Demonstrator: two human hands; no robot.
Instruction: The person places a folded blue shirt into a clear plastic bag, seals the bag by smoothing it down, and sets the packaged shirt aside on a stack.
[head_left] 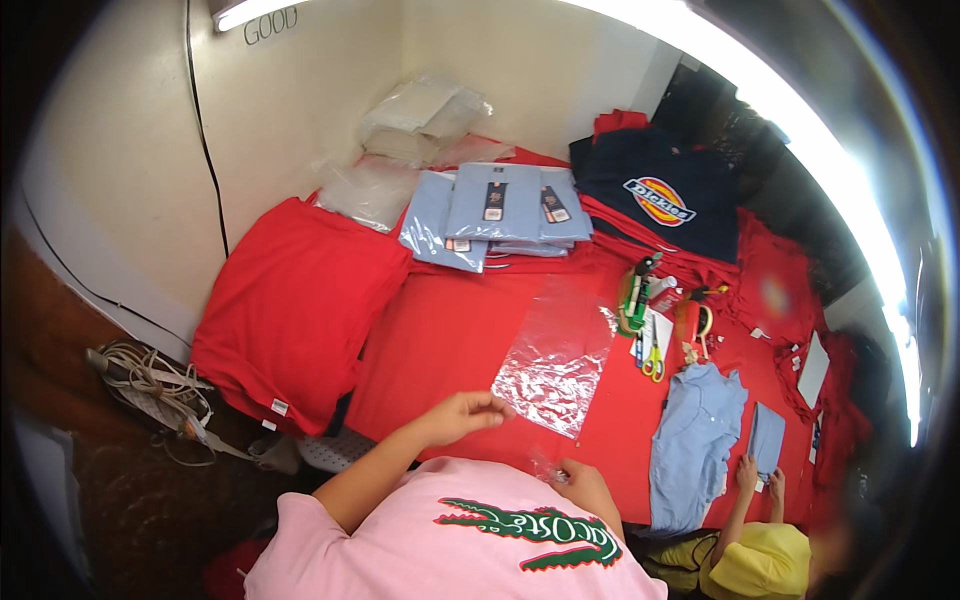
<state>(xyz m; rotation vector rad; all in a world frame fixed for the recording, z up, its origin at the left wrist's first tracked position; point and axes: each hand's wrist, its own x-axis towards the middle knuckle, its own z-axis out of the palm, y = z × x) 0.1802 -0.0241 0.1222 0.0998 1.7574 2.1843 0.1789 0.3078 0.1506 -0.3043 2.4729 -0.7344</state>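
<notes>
A clear, shiny plastic bag (pixel 552 375) lies on the red-covered table in front of me. At its near left edge is my left hand (pixel 468 415), with the thumb and fingers pinched together on the plastic. Closer to my body, my right hand (pixel 588 488) has its fingers closed around a crumpled bit of the same clear plastic (pixel 545 468); my shirt hides part of this hand. Beyond the bag rests a pile of folded light-blue shirts (pixel 495 205) in clear bags, with dark tags.
Red garments (pixel 300 310) are heaped at left, with clear bags (pixel 425 115) behind. A navy garment (pixel 660 190) tops the far-right pile. Scissors (pixel 653 362), a tape dispenser (pixel 632 300) and a blue shirt (pixel 695 440) lie right. A co-worker's hands (pixel 762 475) hold folded blue cloth (pixel 767 435).
</notes>
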